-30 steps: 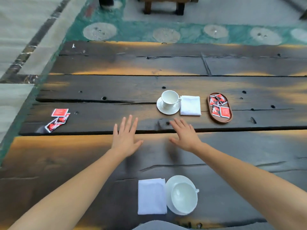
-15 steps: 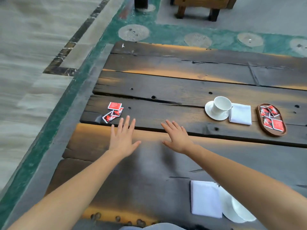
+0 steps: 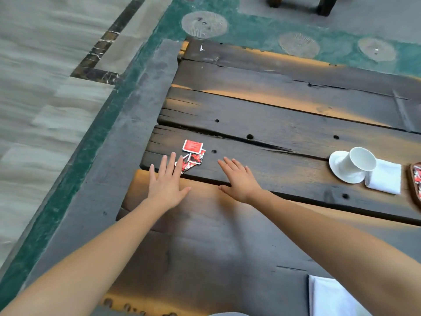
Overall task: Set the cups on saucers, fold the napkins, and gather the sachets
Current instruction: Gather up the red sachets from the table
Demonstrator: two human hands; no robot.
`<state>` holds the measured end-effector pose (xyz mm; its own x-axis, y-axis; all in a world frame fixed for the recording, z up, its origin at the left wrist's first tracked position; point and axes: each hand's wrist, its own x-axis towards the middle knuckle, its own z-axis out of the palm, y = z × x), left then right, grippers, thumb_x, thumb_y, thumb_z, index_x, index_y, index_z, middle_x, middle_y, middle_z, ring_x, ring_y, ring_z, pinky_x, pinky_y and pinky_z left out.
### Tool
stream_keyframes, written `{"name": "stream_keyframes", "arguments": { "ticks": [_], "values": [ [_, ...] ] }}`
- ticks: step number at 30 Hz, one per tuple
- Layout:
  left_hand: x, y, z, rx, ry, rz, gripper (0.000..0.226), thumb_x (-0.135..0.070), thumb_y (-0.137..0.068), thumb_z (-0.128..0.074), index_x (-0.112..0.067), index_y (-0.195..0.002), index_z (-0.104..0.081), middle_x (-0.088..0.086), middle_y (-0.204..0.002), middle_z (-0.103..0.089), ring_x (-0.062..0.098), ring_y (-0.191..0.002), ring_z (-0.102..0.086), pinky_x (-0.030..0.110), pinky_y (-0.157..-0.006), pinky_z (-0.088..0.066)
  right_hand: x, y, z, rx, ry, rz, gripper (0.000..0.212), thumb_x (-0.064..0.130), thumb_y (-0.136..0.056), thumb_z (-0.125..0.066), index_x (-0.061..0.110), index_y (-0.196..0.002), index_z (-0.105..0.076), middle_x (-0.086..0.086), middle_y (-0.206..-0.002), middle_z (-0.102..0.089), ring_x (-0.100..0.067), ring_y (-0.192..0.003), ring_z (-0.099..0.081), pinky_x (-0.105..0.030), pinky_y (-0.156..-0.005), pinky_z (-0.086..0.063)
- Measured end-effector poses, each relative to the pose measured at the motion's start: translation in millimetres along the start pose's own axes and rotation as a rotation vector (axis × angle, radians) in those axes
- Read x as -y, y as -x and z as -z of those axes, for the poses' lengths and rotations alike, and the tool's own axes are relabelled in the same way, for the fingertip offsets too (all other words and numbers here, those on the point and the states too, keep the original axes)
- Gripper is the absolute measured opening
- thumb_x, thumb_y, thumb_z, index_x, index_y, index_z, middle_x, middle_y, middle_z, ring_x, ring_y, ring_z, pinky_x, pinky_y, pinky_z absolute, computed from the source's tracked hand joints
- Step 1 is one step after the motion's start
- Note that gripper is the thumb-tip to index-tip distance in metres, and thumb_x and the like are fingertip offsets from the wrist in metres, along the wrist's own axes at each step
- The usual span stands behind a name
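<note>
A small pile of red sachets (image 3: 193,153) lies near the left end of the dark wooden table (image 3: 284,133). My left hand (image 3: 167,181) is flat and open, its fingertips at the pile's lower left corner. To the right of the pile, my right hand (image 3: 239,179) is spread open and holds nothing. At the far right a white cup (image 3: 361,159) stands on its saucer (image 3: 339,167) beside a folded white napkin (image 3: 385,176). A brown oval tray (image 3: 415,183) with red sachets is cut by the right edge. Another folded napkin (image 3: 330,297) lies at the bottom right.
The table's left edge runs just left of the sachet pile, with a grey stone border (image 3: 118,156) and tiled floor beyond it. Wooden furniture legs (image 3: 323,6) stand past the far side of the table.
The view has swung left and both hands have moved left toward the loose sachets. My left fingertips now reach the pile. The near cup and saucer have left the view.
</note>
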<state>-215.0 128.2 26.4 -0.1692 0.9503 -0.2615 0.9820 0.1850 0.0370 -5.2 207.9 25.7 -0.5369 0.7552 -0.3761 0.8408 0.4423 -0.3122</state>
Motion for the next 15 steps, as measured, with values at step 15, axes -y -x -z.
{"name": "stream_keyframes", "arguments": {
  "ticks": [15],
  "values": [
    [9.4, -97.0, -39.1, 0.031, 0.207, 0.075, 0.070, -0.042, -0.084, -0.061, -0.013, -0.138, -0.030, 0.010, -0.134, -0.043, 0.029, -0.125, -0.040, 0.042, -0.102, -0.032, 24.2, -120.6, -11.4, 0.063, 0.018, 0.037, 0.087, 0.026, -0.083, -0.066, 0.022, -0.151, -0.012, -0.004, -0.160, -0.013, -0.027, -0.146, -0.013, -0.045, -0.117, -0.022]
  ]
}}
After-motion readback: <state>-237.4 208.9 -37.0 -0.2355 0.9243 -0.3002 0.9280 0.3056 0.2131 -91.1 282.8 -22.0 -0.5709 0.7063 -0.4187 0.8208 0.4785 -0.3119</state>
